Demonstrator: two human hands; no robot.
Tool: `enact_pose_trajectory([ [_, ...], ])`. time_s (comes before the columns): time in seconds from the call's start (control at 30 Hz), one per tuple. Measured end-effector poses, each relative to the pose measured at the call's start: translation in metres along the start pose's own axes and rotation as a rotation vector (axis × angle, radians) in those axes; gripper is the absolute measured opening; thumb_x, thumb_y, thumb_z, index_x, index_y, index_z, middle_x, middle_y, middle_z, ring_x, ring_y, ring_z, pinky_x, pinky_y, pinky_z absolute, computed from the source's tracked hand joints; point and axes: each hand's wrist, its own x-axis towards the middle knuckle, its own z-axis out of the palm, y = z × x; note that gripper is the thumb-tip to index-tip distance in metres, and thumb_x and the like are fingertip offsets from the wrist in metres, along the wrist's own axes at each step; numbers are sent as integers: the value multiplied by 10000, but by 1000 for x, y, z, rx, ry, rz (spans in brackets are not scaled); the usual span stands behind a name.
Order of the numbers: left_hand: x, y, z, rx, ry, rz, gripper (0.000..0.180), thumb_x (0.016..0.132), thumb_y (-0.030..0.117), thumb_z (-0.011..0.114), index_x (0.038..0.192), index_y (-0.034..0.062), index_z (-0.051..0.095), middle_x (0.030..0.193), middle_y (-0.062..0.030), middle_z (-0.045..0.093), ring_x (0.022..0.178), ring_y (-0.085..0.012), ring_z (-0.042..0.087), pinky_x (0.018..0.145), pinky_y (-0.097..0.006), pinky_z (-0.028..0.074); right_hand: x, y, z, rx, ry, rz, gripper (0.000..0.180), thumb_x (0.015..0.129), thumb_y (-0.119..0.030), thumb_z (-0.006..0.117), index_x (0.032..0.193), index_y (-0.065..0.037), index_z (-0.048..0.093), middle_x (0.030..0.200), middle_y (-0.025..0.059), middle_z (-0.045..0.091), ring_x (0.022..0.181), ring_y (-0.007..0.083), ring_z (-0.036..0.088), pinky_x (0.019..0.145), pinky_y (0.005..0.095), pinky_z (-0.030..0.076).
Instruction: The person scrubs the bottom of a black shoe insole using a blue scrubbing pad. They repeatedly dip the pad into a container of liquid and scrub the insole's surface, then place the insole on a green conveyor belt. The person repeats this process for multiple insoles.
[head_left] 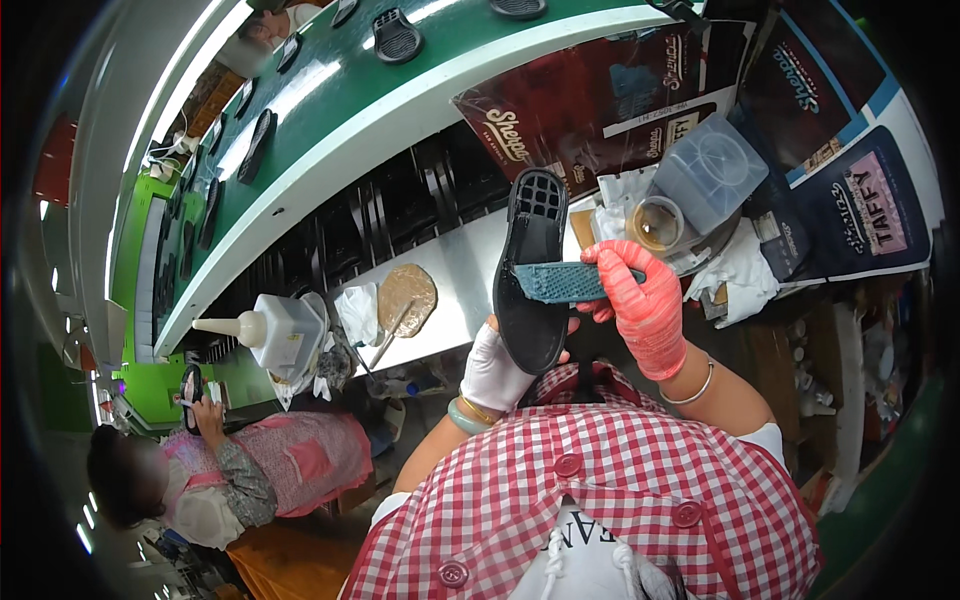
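My left hand [494, 368], in a white glove with bare fingertips, grips the heel or toe end of a black shoe sole [528, 325] from below. The sole stands lengthwise before me, and a grid of hollow cells shows at its far end. In a pinkish-red glove, my right hand [645, 315] is closed on one end of a flat teal strip [560, 283] with a rough, woven-looking surface. The strip lies crosswise over the middle of the sole, its left end against or just above it. Exact contact cannot be told.
A green conveyor [340, 75] carries several black soles beyond the bench. On the metal bench lie a brown disc [408, 297] with a stick and a squeeze bottle [285, 335]. A small cup [657, 223] and clear container [712, 165] stand right. A co-worker [270, 465] sits left.
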Motion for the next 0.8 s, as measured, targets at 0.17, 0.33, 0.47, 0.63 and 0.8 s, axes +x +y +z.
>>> enact_pose_trajectory([
  [0.17, 2, -1, -5, -45, -14, 5, 654, 893, 483, 554, 1387, 90, 384, 1349, -155, 476, 1192, -317, 511, 902, -493, 498, -10, 5, -5, -48, -97, 20, 251, 963, -232, 519, 1010, -16, 637, 815, 48, 661, 618, 78, 621, 500, 170, 450],
  [0.33, 5, -3, -7, -29, 112, 26, 629, 889, 539, 517, 1360, 130, 432, 1309, -135, 512, 1151, -319, 530, 787, -475, 534, -23, 1, -10, -165, -240, 71, 254, 957, -242, 527, 988, -20, 646, 809, 41, 655, 612, 79, 612, 498, 177, 459],
  [0.47, 6, -3, -5, -15, 113, 4, 647, 880, 555, 522, 1351, 120, 437, 1285, -153, 527, 1124, -328, 549, 739, -434, 542, -16, -1, -15, -72, -178, 168, 242, 959, -247, 525, 985, -35, 639, 802, 39, 654, 615, 88, 623, 499, 178, 463],
  [0.63, 5, -1, 0, -83, 25, -3, 666, 872, 507, 570, 1367, 93, 404, 1293, -180, 511, 1092, -369, 573, 720, -421, 577, -5, 10, -10, 50, 24, 56, 229, 964, -214, 520, 1033, -24, 628, 853, 58, 663, 653, 104, 653, 530, 186, 475],
  [0.8, 4, -1, 1, -22, 17, -13, 672, 859, 554, 560, 1351, 116, 429, 1286, -158, 521, 1085, -346, 565, 722, -438, 549, -7, 13, -8, 59, -53, 59, 233, 959, -219, 530, 1026, -21, 634, 826, 52, 661, 640, 96, 645, 518, 183, 465],
])
